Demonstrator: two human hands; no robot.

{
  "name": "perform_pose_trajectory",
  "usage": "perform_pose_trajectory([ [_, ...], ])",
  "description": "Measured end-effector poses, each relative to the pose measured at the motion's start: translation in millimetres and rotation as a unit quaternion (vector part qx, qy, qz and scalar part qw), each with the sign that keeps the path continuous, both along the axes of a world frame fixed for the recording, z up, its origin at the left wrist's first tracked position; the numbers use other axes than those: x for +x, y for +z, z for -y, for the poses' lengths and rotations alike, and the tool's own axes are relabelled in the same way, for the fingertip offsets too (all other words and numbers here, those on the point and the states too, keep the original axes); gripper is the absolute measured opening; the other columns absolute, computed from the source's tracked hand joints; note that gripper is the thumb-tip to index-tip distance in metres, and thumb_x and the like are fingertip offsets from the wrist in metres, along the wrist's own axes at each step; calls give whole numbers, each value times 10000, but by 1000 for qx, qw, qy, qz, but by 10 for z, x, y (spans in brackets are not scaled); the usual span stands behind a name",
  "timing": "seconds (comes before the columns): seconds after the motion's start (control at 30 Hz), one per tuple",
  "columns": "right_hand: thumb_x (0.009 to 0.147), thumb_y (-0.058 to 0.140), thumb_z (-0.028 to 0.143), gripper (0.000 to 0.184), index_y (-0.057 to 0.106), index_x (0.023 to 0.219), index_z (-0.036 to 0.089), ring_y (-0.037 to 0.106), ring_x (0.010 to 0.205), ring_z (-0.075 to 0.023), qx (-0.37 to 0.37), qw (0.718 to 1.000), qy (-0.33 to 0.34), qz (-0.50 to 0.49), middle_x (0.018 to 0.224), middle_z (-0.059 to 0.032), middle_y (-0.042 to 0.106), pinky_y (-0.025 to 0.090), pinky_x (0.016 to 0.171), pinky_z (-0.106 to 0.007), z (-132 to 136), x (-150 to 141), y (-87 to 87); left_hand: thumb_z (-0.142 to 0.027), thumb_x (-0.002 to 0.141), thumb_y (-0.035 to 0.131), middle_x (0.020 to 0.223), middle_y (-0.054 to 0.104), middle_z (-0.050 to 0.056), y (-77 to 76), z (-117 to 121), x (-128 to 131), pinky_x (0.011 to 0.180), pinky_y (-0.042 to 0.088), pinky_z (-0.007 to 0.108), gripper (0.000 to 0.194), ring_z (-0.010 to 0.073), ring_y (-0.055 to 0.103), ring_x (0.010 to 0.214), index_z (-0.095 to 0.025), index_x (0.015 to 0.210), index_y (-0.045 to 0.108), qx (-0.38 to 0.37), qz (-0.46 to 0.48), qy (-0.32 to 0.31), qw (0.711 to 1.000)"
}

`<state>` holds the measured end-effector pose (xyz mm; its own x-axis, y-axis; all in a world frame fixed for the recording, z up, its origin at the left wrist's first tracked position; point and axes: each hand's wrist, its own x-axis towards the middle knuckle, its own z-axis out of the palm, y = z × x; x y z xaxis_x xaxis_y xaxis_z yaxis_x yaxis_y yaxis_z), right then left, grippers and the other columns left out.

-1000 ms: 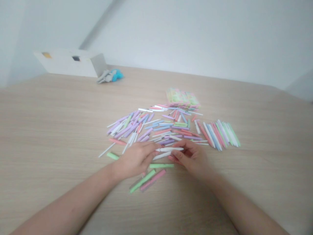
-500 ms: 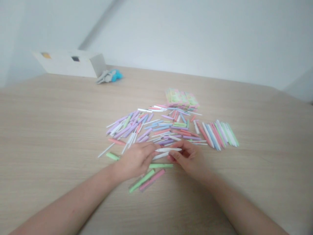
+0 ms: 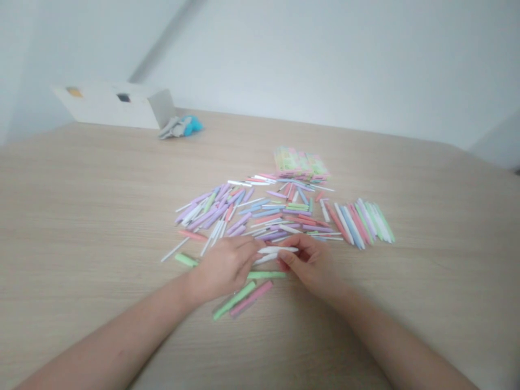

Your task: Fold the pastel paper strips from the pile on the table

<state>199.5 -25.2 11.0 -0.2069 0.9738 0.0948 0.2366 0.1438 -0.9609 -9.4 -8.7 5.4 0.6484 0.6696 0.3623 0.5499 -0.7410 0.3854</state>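
Between my hands is a white pen barrel (image 3: 280, 249), pointed at its right end. My left hand (image 3: 229, 265) closes around its left end. My right hand (image 3: 312, 266) pinches it near the tip with thumb and fingers. A second white pen piece (image 3: 266, 259) lies just below it; whether a hand grips that one too, I cannot tell. Under my hands are a light green pen piece (image 3: 268, 275), another green one (image 3: 234, 300) and a pink one (image 3: 252, 298). Beyond my fingers spreads a loose pile of pastel pen parts (image 3: 219, 208) and thin white sticks.
To the right, several pens (image 3: 361, 223) lie side by side in a row. Behind the pile sits a stack of printed pastel packs (image 3: 300, 163). A white box (image 3: 117, 108) stands at the back left, with a crumpled grey and blue thing (image 3: 182, 126) beside it.
The whole view has shifted very slightly. My hands keep the same grip on the white pen barrel, and the right hand sits a touch further left.
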Motion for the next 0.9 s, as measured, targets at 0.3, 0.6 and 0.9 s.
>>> perform_pose_trajectory([
  [0.3,805,583,396,226,605,761,175,533,447,-102,-31,999,-6,35,535,21,602,396,428,-207,-12,-13,43,-205,926,376,885,649,93,6,-26,-26,752,508,311,266,187,620,838,-144,1087,579,23,-10,-6,1000],
  [0.6,809,554,485,392,544,570,175,460,357,-77,-65,996,-11,55,424,45,504,322,364,-190,-49,-12,79,-172,910,389,879,651,69,48,-40,7,726,492,315,292,197,607,815,-160,1156,546,35,-49,-23,998],
  [0.9,793,612,399,242,583,925,199,576,558,-110,-26,999,30,0,698,10,630,446,489,-209,-74,58,23,-226,939,370,935,662,83,17,-65,-20,762,498,313,279,193,622,872,-152,1119,570,-4,-37,13,999],
])
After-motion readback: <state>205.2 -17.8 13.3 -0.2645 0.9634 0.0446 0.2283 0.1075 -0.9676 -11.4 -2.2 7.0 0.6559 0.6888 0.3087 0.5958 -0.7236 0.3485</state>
